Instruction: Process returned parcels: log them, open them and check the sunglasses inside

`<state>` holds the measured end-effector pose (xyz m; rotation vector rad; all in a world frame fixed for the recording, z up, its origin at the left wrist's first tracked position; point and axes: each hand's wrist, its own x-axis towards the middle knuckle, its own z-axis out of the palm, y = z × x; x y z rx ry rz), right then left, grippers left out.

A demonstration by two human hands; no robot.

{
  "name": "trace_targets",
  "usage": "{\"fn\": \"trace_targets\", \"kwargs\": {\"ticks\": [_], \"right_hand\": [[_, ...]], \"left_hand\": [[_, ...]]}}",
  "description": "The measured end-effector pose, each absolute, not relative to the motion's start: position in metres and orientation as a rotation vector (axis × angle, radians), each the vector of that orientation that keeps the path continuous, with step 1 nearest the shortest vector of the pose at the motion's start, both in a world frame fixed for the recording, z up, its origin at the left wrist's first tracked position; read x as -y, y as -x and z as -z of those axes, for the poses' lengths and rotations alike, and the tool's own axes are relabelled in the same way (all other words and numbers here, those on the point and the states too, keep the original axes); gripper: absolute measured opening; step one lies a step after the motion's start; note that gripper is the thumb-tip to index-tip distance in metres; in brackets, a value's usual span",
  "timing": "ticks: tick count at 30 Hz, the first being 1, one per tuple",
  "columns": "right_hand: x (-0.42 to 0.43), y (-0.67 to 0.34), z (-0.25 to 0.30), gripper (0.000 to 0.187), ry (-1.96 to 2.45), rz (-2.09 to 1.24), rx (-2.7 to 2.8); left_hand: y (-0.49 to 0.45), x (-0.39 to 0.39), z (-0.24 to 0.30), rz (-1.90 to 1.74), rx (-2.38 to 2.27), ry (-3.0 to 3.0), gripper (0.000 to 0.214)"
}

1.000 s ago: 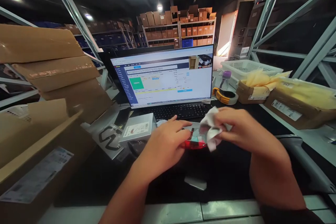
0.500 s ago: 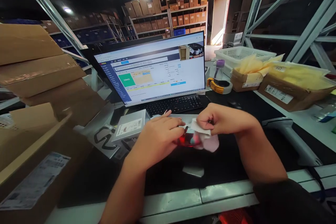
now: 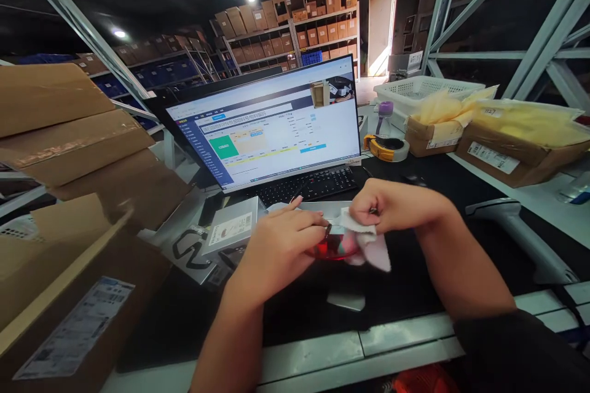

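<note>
My left hand [image 3: 288,239] is closed around the edge of a pair of glasses with a shiny red lens [image 3: 332,248], held just above the black mat. The fingers cover much of the frame. Pinched in my right hand [image 3: 371,206] is a white cloth [image 3: 374,249], which is bunched against the lens's right side and hangs down loosely. A small silvery flat piece [image 3: 346,301] lies on the mat below the hands. To the left of my left hand sits a grey box [image 3: 233,227] with a white label, beside a clear packet [image 3: 191,252] showing a black outline.
A monitor [image 3: 276,129] and keyboard [image 3: 322,183] stand behind the hands. Cardboard boxes [image 3: 69,319] crowd the left. At right are a barcode scanner [image 3: 520,239], a tape dispenser [image 3: 386,148], a white basket [image 3: 424,93] and cartons [image 3: 511,159] of yellow bags.
The view has shifted slightly. Both hands keep their grip on the glasses and the cloth, while the cloth's hanging end swings a little to the right and down.
</note>
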<state>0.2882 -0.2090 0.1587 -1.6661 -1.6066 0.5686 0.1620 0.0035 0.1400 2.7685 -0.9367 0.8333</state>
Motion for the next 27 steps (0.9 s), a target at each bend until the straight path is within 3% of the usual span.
{"fn": "trace_targets", "kwargs": {"ticks": [8, 13, 19, 27], "right_hand": [[0.221, -0.323, -0.153, 0.049, 1.472, -0.684, 1.554], [0.228, -0.341, -0.146, 0.054, 1.5, -0.522, 1.374], [0.255, -0.358, -0.148, 0.06, 1.371, -0.104, 0.889], [0.266, -0.313, -0.17, 0.058, 1.519, -0.039, 0.92]], "left_hand": [[-0.166, 0.005, -0.134, -0.833, 0.895, -2.671, 0.01], [-0.169, 0.004, -0.132, -0.883, 0.865, -2.636, 0.011], [-0.157, -0.006, -0.138, -0.893, 0.847, -2.524, 0.014], [-0.151, 0.0, -0.142, -0.83, 0.82, -2.541, 0.017]]}}
